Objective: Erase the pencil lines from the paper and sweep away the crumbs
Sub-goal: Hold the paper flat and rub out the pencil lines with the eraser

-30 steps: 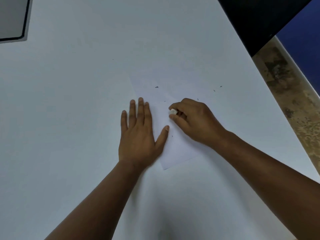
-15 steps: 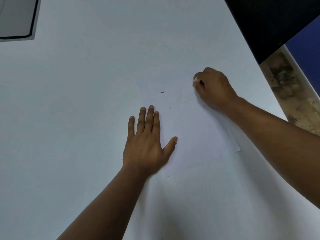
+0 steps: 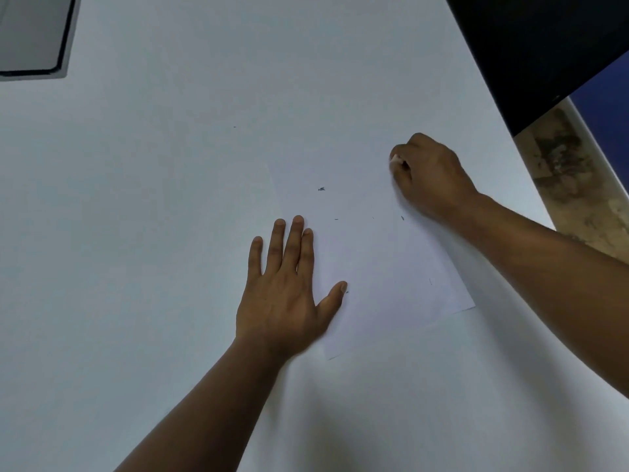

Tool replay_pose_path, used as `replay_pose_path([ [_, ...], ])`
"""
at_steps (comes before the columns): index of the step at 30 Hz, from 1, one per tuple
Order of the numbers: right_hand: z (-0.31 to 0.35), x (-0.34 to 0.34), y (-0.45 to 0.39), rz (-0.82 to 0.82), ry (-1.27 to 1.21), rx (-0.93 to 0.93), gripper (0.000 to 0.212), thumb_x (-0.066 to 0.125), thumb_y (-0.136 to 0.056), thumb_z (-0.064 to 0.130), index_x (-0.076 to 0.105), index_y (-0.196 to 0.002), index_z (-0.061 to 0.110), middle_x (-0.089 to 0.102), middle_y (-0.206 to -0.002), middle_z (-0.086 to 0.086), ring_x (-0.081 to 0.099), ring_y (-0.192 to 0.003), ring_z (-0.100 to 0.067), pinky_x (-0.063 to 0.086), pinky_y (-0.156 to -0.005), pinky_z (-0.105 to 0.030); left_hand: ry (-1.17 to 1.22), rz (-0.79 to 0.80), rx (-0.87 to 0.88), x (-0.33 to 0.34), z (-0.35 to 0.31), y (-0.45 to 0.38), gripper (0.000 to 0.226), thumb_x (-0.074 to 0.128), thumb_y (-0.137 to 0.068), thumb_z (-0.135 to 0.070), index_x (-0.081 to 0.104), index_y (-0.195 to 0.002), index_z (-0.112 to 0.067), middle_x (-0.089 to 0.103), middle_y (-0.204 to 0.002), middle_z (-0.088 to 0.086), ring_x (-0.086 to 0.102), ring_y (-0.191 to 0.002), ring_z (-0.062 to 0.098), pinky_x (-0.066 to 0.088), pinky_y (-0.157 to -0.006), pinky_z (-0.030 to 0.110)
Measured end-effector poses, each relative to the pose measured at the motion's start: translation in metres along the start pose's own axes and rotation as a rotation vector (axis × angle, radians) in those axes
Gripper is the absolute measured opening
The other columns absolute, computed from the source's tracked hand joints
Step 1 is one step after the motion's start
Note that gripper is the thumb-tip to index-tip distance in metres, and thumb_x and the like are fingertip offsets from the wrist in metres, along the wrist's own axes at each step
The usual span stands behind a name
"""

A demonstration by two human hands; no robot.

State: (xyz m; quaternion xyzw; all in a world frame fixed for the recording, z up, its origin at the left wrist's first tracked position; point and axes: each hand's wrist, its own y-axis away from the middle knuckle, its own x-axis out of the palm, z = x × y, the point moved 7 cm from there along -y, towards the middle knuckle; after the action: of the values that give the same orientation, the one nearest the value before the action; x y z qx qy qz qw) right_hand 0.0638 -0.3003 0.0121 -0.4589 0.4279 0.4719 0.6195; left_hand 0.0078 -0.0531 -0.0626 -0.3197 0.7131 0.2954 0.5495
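The paper (image 3: pixel 384 267) lies flat on the white tabletop (image 3: pixel 170 233), turned at a slant, nearer the tabletop's right edge than its left, with its near right corner pointing toward that edge. Its far edge is hard to make out against the white surface. A few dark crumbs (image 3: pixel 321 189) sit on the sheet: one small clump toward the far left part, and some finer specks scattered across the middle and near my thumb. I cannot make out any pencil lines on it from here.

My right hand (image 3: pixel 432 175) is at the far right part of the sheet, fingers curled tight around a small white eraser (image 3: pixel 395 159), of which only a pale tip shows at my fingertips. The eraser is down at the paper's surface, though I cannot tell for sure that it touches. My right forearm crosses over the sheet's right side.

My left hand (image 3: pixel 286 294) lies flat with the fingers straight and close together, thumb spread out to the right. The palm and fingers cover the sheet's left edge, the thumb rests on the paper, and the little finger side lies on the bare tabletop. It grasps nothing.

At the tabletop's far left corner a grey panel with a dark rim (image 3: pixel 32 32) is partly in view. Past the far right edge stands a black slab (image 3: pixel 544 46), and beside it a stained floor (image 3: pixel 578 199) shows.
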Motion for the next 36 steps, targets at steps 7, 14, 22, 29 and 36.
replay_pose_path([
  [7, 0.092, 0.008, 0.037, 0.008, -0.250, -0.222, 0.017, 0.058, -0.095, 0.011, 0.070, -0.105, 0.006, 0.063, -0.094, -0.011, 0.063, -0.080, -0.025, 0.052, -0.074, -0.034, -0.005, 0.008, -0.001, -0.001, -0.001, -0.001, 0.090, 0.010, -0.100, -0.073, 0.008, -0.164, -0.010, -0.003, -0.173, 0.006, -0.011, -0.159, 0.025, -0.002, -0.128, 0.052],
  [14, 0.085, 0.022, 0.016, 0.048, -0.110, -0.265, 0.015, 0.054, -0.093, 0.006, 0.068, -0.091, 0.001, 0.061, -0.085, -0.016, 0.061, -0.078, -0.034, 0.047, -0.073, -0.040, -0.011, -0.001, -0.004, 0.000, -0.001, -0.001, 0.089, 0.014, -0.101, -0.072, 0.011, -0.164, -0.009, 0.000, -0.173, 0.007, -0.009, -0.160, 0.026, 0.000, -0.128, 0.053],
  [22, 0.075, 0.007, 0.007, 0.024, -0.197, -0.132, 0.017, 0.054, -0.095, 0.008, 0.070, -0.100, 0.005, 0.062, -0.093, -0.013, 0.062, -0.084, -0.030, 0.051, -0.077, -0.037, 0.000, 0.006, -0.006, 0.000, -0.001, -0.001, 0.089, 0.011, -0.100, -0.073, 0.007, -0.164, -0.011, -0.003, -0.173, 0.006, -0.010, -0.160, 0.025, -0.001, -0.128, 0.053],
  [29, 0.126, 0.030, 0.031, 0.187, -0.206, -0.408, 0.018, 0.057, -0.095, 0.010, 0.068, -0.106, 0.003, 0.061, -0.091, -0.012, 0.059, -0.077, -0.027, 0.053, -0.069, -0.042, 0.020, 0.011, -0.007, 0.000, 0.000, -0.003, 0.091, 0.006, -0.098, -0.076, -0.003, -0.165, -0.014, -0.006, -0.173, 0.005, -0.013, -0.159, 0.025, -0.002, -0.128, 0.053],
  [36, 0.120, 0.027, -0.004, 0.148, -0.120, -0.301, 0.018, 0.054, -0.094, 0.005, 0.069, -0.100, -0.003, 0.062, -0.089, -0.016, 0.059, -0.074, -0.030, 0.052, -0.064, -0.042, 0.009, 0.004, -0.012, 0.002, -0.002, -0.003, 0.090, 0.019, -0.100, -0.073, 0.016, -0.164, -0.010, 0.004, -0.173, 0.008, -0.004, -0.160, 0.028, -0.001, -0.127, 0.053],
])
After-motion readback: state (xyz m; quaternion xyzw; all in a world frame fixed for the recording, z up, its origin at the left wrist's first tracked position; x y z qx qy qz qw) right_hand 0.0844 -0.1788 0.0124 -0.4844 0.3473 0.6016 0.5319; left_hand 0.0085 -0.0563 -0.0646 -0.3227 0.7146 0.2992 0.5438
